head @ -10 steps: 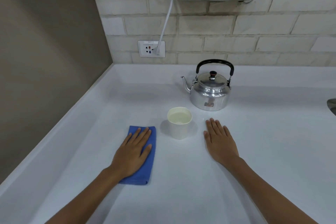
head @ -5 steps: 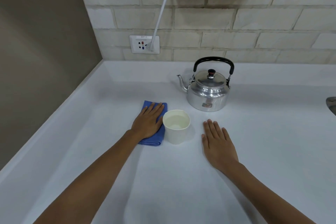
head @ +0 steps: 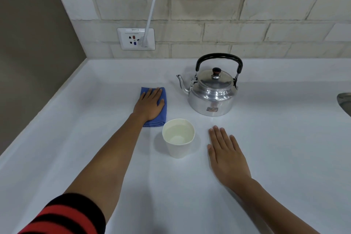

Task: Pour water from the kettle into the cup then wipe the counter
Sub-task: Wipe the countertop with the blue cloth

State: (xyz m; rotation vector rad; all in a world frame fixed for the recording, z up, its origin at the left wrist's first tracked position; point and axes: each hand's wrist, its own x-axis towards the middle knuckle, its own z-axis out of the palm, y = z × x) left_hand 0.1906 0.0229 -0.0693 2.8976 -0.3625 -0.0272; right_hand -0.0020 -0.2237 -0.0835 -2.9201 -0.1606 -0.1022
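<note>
A shiny metal kettle (head: pixel 211 95) with a black handle stands upright on the white counter (head: pixel 275 138), spout pointing left. In front of it a white paper cup (head: pixel 178 138) holds water. My left hand (head: pixel 150 104) lies flat, fingers spread, pressing a folded blue cloth (head: pixel 163 118) onto the counter left of the kettle and behind the cup. My right hand (head: pixel 226 156) rests palm down on the counter just right of the cup, holding nothing.
A brick wall runs along the back with a wall socket (head: pixel 135 39) and a white cable (head: pixel 153 7) plugged in. A brown wall (head: pixel 32 53) borders the counter's left side. A metal rim (head: pixel 344 100) shows at the right edge.
My left hand has slid the blue cloth away from me, from beside the cup toward the back of the counter. The right hand, cup and kettle stay put.
</note>
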